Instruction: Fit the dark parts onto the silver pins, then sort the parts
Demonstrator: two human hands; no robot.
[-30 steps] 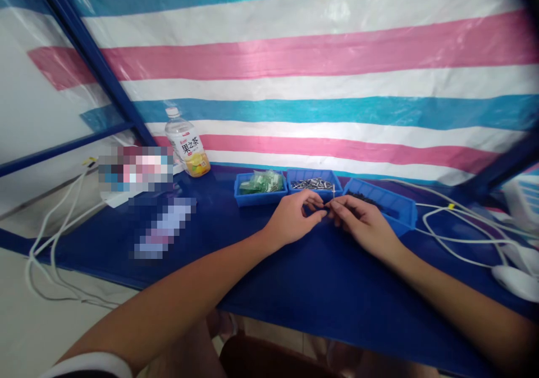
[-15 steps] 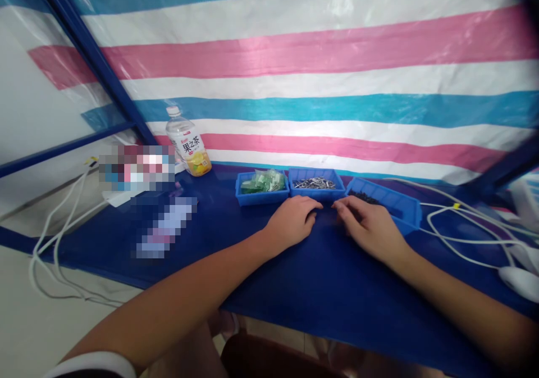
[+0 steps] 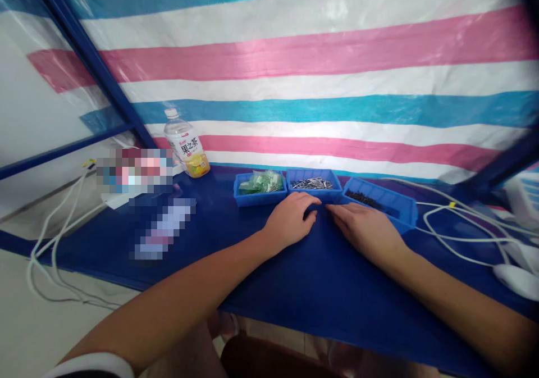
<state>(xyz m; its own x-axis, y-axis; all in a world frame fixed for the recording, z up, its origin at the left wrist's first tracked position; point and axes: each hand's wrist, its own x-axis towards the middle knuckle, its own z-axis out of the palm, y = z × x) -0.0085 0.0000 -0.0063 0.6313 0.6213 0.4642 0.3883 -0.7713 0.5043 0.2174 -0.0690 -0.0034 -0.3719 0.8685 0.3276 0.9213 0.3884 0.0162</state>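
My left hand (image 3: 290,221) rests on the blue tabletop (image 3: 295,277), thumb and forefinger curved apart with a gap between them. Nothing shows in that gap. Facing it, my right hand (image 3: 366,226) lies palm down with its fingers stretched out towards the left fingertips. Behind the hands stand three blue bins. The left bin (image 3: 259,199) holds small green plastic packets (image 3: 263,182). Thin silvery metal pieces (image 3: 314,183) fill the middle bin (image 3: 311,174). The right bin (image 3: 402,206), just beyond my right hand, contains small black pieces (image 3: 362,198).
A drink bottle (image 3: 187,145) stands at the back left, near two blurred-out items. White cables (image 3: 458,237) and a white rounded device (image 3: 516,281) lie at the right. More cables (image 3: 36,249) hang off the left end. Striped sheeting (image 3: 295,58) closes off the back.
My right hand has turned palm down, its fingers going from a pinch to stretched out and nearer my left hand. More of the right bin shows. My left hand has barely moved.
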